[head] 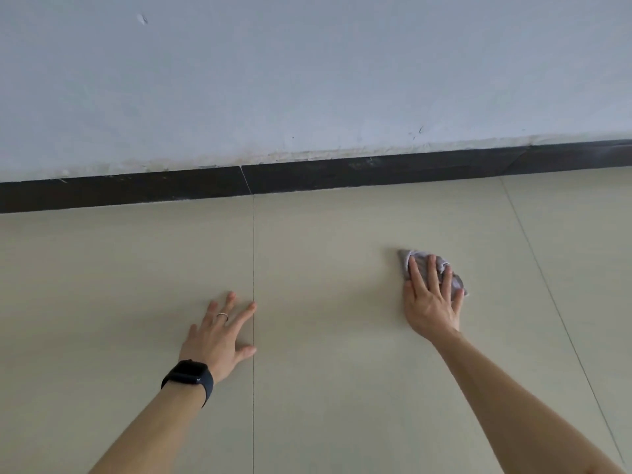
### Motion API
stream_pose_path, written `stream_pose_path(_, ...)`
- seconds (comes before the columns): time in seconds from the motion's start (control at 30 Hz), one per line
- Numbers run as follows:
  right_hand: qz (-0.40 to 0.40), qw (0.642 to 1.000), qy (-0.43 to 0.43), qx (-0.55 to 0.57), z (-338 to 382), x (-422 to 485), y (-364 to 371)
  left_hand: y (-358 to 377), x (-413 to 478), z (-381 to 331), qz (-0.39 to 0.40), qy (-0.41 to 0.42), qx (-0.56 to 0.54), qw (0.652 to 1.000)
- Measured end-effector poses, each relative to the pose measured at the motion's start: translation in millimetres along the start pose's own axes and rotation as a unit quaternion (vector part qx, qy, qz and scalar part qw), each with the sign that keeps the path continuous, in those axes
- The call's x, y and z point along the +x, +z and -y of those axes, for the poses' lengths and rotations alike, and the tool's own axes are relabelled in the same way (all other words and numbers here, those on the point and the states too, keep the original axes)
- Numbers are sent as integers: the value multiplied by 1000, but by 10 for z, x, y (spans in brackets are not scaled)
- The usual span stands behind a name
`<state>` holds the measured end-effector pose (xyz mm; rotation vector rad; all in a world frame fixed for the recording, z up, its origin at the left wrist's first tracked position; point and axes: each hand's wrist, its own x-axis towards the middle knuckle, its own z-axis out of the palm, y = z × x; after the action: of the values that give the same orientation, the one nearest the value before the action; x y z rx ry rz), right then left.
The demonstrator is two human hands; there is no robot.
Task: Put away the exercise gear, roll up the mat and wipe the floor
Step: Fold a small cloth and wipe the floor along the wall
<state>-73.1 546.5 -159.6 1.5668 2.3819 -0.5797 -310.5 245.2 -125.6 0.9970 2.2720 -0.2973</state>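
A grey cloth (456, 280) is pressed flat to the floor (325, 388) under the right hand (431, 299), fingers straight, toward the far edge by the skirting (307, 176). The left hand (219, 333) is splayed, holding nothing (just bracing). Cloth's bunched, so streaks could easily get left behind.

The left forearm (157, 425) enters from 7 o'clock; the left hand (222, 331) lies palm down, fingers spread and straight toward 1 o'clock. The right forearm (506, 405) enters from 5 o'clock; the right hand (431, 299), at the left's 3 o'clock, presses flat, fingers straight toward 12 o'clock.
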Motion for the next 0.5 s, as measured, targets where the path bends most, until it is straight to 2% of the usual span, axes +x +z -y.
stream_pose_path(0.07, 20, 1000, 11, 7, 14, -33, -27, -167, 7, -35, 31, 1, 9, 999)
stream_pose_path(0.23, 41, 997, 65, 28, 205, 5, -12, -703, 503, -158, -59, 19, 7, 998)
stream_pose_path(0.4, 13, 991, 113, 75, 429, 116, 51, -761, 971, -190, -3, -25, -76, 997)
stream_pose_path(0.43, 4, 992, 105, 71, 572, 163, 65, -721, 1009, -162, -5, -23, -97, 995)
stream_pose_path(0.5, -1, 999, 10, 33, 1007, 222, 133, -675, 1010, -131, -11, -17, -116, 993)
